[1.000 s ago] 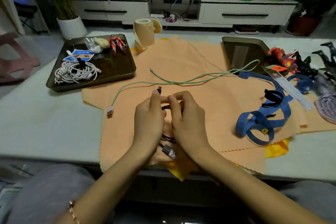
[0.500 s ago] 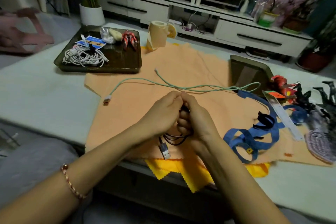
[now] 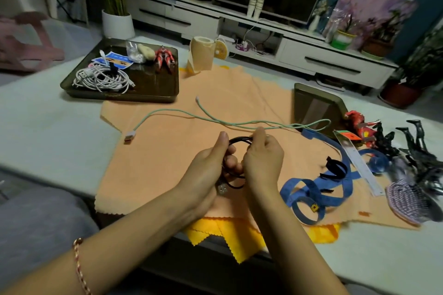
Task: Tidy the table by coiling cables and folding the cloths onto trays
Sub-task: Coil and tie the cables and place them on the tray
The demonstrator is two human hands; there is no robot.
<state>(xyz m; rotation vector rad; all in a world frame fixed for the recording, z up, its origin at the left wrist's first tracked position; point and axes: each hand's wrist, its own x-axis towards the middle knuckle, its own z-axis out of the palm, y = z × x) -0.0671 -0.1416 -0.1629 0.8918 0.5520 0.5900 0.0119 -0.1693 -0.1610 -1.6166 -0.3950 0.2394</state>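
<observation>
Both hands hold a black cable wound into a small coil above the orange cloth. My left hand grips the coil's left side, and its USB plug hangs below. My right hand pinches the top right of the coil. A pale green cable lies stretched across the cloth beyond my hands. A yellow cloth pokes out under the orange one at the table's near edge. The dark tray at far left holds a coiled white cable. A second dark tray sits at right.
A blue strap with black ties, a ruler, toy figures and a woven pouch crowd the table's right side. A tape roll stands behind the cloth. Small toys share the left tray.
My hands have lifted slightly and spread the black cable into a visible loop. The view has tilted toward the left.
</observation>
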